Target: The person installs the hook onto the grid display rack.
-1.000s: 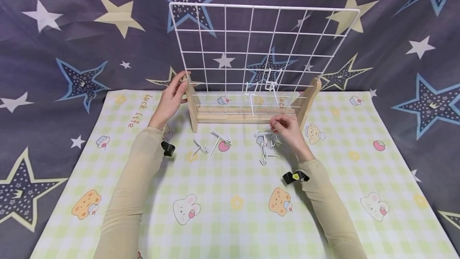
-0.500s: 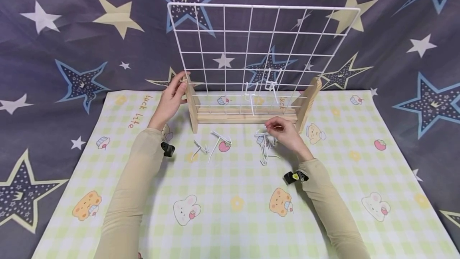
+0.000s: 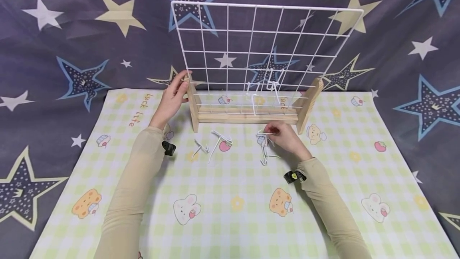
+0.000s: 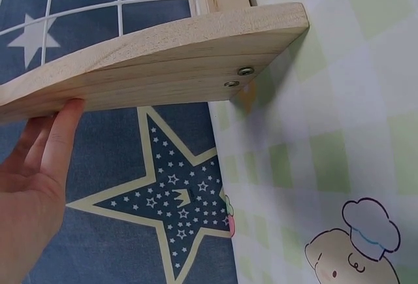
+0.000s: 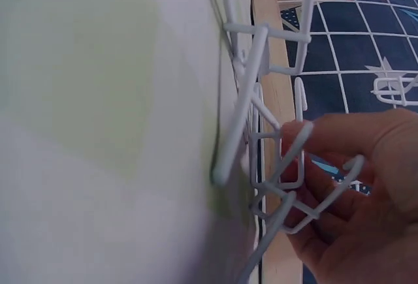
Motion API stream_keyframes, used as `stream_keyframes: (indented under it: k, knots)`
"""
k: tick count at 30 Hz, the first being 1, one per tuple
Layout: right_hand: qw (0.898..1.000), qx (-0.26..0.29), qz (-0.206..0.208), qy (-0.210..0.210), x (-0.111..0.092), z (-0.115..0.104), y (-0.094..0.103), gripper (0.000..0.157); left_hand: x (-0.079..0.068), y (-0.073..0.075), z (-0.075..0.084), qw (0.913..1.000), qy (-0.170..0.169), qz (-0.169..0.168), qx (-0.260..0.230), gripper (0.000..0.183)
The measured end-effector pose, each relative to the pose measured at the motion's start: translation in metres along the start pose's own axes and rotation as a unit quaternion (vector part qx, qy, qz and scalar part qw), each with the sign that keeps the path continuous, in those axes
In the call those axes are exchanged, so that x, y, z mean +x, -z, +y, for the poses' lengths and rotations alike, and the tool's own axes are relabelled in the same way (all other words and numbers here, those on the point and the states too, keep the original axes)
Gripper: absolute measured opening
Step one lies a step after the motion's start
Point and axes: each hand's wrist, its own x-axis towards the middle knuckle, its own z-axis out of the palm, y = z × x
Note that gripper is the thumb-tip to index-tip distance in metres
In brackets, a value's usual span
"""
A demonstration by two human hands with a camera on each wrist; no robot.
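A white wire grid rack (image 3: 251,53) stands in a wooden base with two side panels. My left hand (image 3: 171,101) grips the upper end of the left side panel (image 4: 196,55); in the left wrist view, fingertips touch its outer face. In front of the base, my right hand (image 3: 285,137) is at a tangled pile of white wire hooks (image 3: 265,153). Its thumb and fingers pinch one white wire hook (image 5: 290,183) there, with other hooks partly covering the fingertips in the right wrist view. Two hooks (image 3: 272,85) hang on the grid's lower right part.
Two loose white hooks (image 3: 220,139) lie left of the pile on the checked tablecloth (image 3: 230,235). A dark star-patterned cloth (image 3: 82,7) hangs behind and beside the table. Each wrist wears a black camera band.
My right hand has shifted slightly left and down into the hook pile, its fingers closing at a hook. The left hand keeps its place on the side panel.
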Motion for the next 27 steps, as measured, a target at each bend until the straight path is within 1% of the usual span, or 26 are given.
stream_keyframes:
  k: [3,6,9,13,18,22,27]
  knots:
    - [1.000,-0.016,-0.002,0.005,0.000,0.002,0.000,0.013,0.000,0.001,-0.001,1.0000,-0.002,0.000,-0.002,0.041]
    - [1.000,-0.018,0.001,0.008,0.000,0.003,0.001,0.012,0.001,0.002,-0.001,1.0000,-0.007,-0.002,-0.004,0.042]
    - [1.000,-0.010,0.003,0.010,0.000,0.004,0.002,0.011,0.002,0.002,-0.002,0.9999,-0.010,-0.004,-0.005,0.042]
    - [1.000,0.002,0.004,0.001,0.000,0.005,0.005,0.011,0.002,0.003,-0.002,1.0000,-0.009,-0.004,0.000,0.042]
    - [1.000,0.008,0.010,-0.005,-0.001,0.006,0.008,0.013,0.001,0.003,-0.002,1.0000,-0.007,-0.004,-0.002,0.041]
    - [0.999,0.025,0.021,0.000,-0.003,0.007,0.012,0.014,0.001,0.003,-0.003,0.9999,-0.010,-0.005,-0.008,0.041]
    - [0.998,0.027,0.051,-0.007,-0.005,0.006,0.020,0.016,0.002,0.002,-0.004,0.9998,-0.014,-0.011,-0.011,0.041]
